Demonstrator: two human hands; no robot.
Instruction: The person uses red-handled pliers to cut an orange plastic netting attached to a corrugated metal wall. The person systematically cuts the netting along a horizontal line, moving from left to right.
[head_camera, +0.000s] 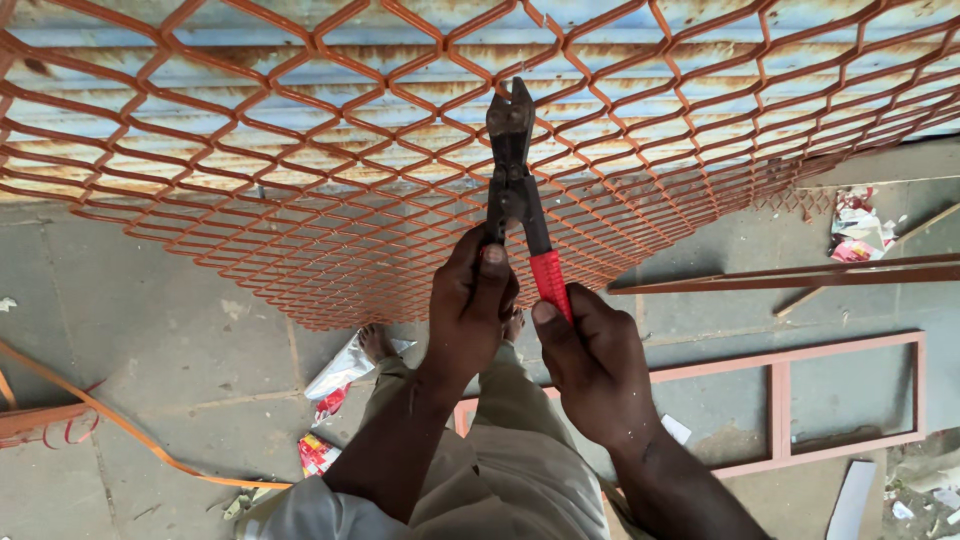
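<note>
Two hands grip bolt cutters (517, 190): left hand (470, 305) and right hand (590, 365) wrap the handles, blades at twelve o'clock against orange expanded-metal mesh (300, 180); cutting looks underway, needing a firm squeeze.

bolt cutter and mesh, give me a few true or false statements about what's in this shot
1. Both hands grip the bolt cutter, the left hand on one handle, the right hand on the red one. True.
2. The cutter's head points down at the floor. False: it points up, against the orange metal mesh.
3. The mesh lies flat on the ground. False: it stands raised in front of the person.
4. A rectangular metal frame lies on the concrete floor to the right. True.
5. The person wears thick work gloves. False: the hands are bare.
</note>
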